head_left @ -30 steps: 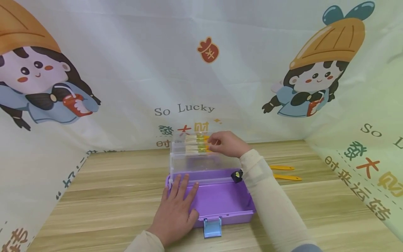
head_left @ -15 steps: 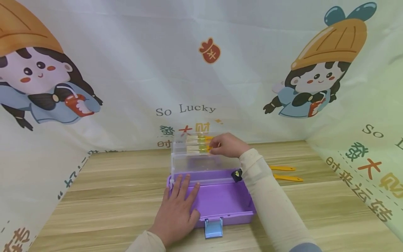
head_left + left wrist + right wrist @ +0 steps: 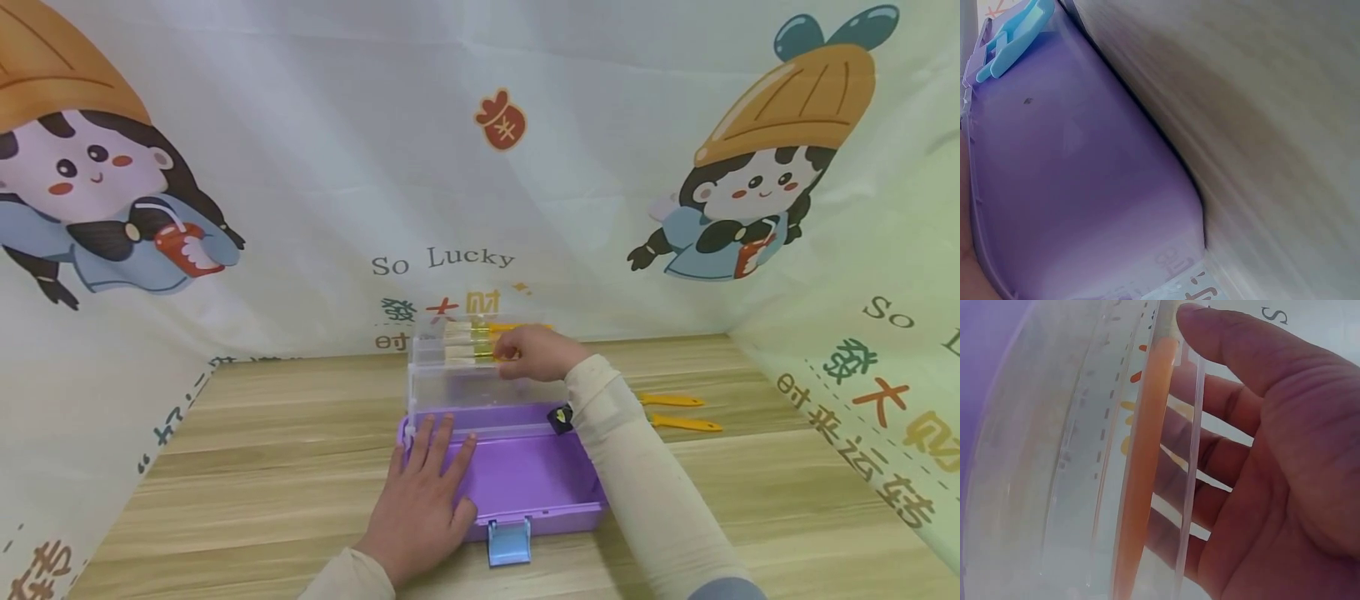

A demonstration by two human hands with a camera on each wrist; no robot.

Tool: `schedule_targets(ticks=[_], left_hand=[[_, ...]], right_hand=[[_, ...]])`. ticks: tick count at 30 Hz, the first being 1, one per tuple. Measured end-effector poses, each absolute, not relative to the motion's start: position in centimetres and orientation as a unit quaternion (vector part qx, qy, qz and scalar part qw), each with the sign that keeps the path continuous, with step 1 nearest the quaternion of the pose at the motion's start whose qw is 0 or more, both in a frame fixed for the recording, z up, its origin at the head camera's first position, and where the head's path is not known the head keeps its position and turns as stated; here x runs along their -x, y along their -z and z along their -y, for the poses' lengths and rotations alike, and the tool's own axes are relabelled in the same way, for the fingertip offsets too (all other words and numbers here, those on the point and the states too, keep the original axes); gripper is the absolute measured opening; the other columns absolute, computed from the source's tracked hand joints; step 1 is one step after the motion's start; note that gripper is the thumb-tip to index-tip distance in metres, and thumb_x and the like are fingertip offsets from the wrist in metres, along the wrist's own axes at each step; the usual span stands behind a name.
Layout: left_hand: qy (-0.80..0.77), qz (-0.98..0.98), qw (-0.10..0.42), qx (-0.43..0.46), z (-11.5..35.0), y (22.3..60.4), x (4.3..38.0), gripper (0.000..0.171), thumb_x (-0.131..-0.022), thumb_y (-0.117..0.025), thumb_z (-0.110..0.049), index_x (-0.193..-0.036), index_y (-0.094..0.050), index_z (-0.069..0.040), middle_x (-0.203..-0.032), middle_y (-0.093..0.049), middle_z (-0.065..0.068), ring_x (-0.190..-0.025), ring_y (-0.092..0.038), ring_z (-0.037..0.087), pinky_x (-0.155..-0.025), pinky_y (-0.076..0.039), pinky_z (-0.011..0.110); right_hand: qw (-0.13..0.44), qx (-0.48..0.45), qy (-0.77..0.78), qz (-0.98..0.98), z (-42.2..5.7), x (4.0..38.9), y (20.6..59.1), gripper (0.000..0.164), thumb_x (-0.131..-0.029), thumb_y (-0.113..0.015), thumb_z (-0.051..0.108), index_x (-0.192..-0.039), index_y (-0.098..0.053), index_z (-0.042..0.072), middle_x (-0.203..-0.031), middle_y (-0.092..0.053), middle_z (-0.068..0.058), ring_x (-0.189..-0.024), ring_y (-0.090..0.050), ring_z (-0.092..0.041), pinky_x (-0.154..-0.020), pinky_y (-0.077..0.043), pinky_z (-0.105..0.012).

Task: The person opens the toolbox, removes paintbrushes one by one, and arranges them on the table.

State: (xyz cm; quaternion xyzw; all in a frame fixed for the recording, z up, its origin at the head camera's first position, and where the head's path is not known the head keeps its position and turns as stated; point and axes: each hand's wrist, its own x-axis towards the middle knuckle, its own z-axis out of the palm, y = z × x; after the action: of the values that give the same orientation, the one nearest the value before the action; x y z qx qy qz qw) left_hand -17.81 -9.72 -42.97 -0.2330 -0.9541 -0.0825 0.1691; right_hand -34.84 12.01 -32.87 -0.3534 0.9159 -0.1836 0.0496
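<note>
In the head view, my left hand [image 3: 423, 500] lies with spread fingers over the left rim of a purple box [image 3: 525, 475], whose blue latch [image 3: 509, 543] hangs at the front. The left wrist view shows the box's outer wall [image 3: 1079, 162]. My right hand [image 3: 542, 354] is at the raised clear plastic tray [image 3: 450, 392] behind the box. Its thumb and curled fingers pinch a paintbrush [image 3: 1147, 437] near the top of the orange handle, some fingers seen through clear plastic. Pale-bristled paintbrushes [image 3: 459, 331] lie sideways in the tray, one yellow handle showing past the hand.
Two yellow handles [image 3: 686, 423] lie on the wooden table [image 3: 262, 467], right of the box, partly behind the right sleeve. A small black object [image 3: 558, 419] with a light mark sits at the box's back right. A printed cloth [image 3: 337, 167] encloses the back and sides.
My right hand has shifted slightly down and toward me along the tray, uncovering the rear brush's handle. My left hand keeps its place on the box.
</note>
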Motion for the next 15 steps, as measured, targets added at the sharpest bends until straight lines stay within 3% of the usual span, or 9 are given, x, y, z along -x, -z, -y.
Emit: schedule_targets(ticks=[15], left_hand=[[0.089,0.949,0.184,0.239,9.68,43.02,17.85,0.064,-0.089,-0.054,-0.034,-0.149,-0.047,-0.012,-0.160,-0.026,0.019,-0.148,-0.016,0.039,-0.111,-0.022,0.065]], right_hand=[[0.053,0.350,0.166,-0.921,-11.42,34.34,32.73,0.032,-0.088,-0.069,0.021,-0.115,-0.067,0.004,-0.109,-0.067,-0.007,-0.101,-0.061,-0.024,-0.091,-0.049,-0.039]])
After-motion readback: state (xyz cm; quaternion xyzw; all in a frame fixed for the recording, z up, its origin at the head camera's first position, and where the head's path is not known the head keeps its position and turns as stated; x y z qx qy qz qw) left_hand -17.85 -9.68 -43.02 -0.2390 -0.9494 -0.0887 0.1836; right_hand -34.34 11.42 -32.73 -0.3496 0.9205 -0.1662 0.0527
